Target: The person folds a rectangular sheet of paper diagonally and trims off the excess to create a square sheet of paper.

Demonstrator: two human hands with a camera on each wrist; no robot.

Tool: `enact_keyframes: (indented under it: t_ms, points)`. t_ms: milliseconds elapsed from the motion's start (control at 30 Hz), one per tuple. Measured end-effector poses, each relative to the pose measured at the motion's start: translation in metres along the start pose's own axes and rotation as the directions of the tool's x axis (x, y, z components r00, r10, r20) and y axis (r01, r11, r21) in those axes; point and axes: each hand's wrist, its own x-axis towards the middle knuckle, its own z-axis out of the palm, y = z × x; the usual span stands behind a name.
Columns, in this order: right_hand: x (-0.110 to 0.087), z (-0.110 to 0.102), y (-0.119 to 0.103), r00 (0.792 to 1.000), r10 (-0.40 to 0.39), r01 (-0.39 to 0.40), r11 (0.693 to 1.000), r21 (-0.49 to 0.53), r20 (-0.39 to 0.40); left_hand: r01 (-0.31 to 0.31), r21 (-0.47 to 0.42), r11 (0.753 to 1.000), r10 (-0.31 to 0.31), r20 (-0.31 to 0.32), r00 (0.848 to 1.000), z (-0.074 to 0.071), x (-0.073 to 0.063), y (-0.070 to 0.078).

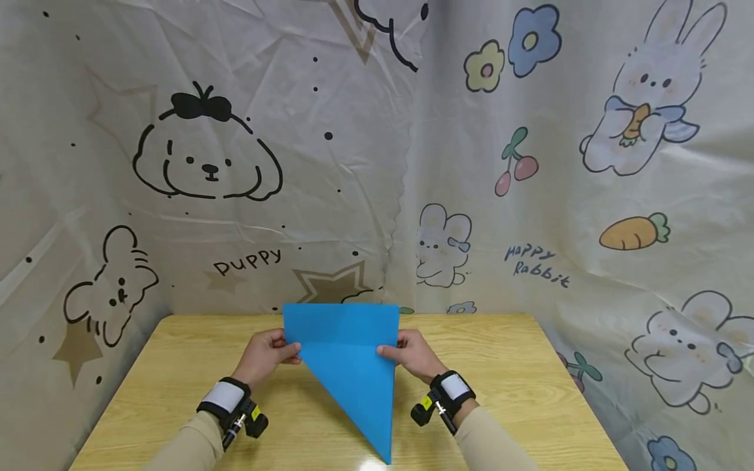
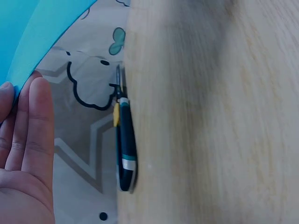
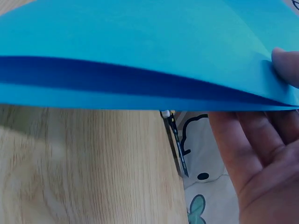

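Tapering to a point, folded blue paper (image 1: 351, 363) is pinched in the left grip (image 1: 268, 356) and right grip (image 1: 415, 356).

In the head view, the blue sheet (image 1: 353, 366) at six o'clock is smooth, matt paper. The tabletop (image 1: 501, 366) under it looks like pale grained wood with a light sheen, glossiest in the glare at its six o'clock edge. The backdrop (image 1: 353, 163), running from nine through twelve to three o'clock, seems to be wrinkled, printed cloth. Matt, plain cloth makes up the sleeves (image 1: 495, 445) at five and seven. At eight o'clock in the left-wrist view, the tool (image 2: 127, 140) has dark, plastic-looking handles and a grey, metal-looking tip (image 2: 118, 77) toward twelve.
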Motion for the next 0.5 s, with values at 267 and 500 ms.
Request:
enact_keyframes:
  t_ms: [267, 500]
  points:
    - [0.006, -0.006, -0.005, 0.998, -0.055, 0.054, 0.998, -0.046, -0.026, -0.053, 0.031, 0.998, 0.051, 0.060, 0.997, -0.005, 0.008, 0.010]
    - [0.012, -0.009, -0.011, 0.997, -0.050, 0.046, 0.997, -0.062, -0.057, -0.056, 0.040, 0.998, 0.053, 0.061, 0.997, -0.009, 0.018, 0.017]
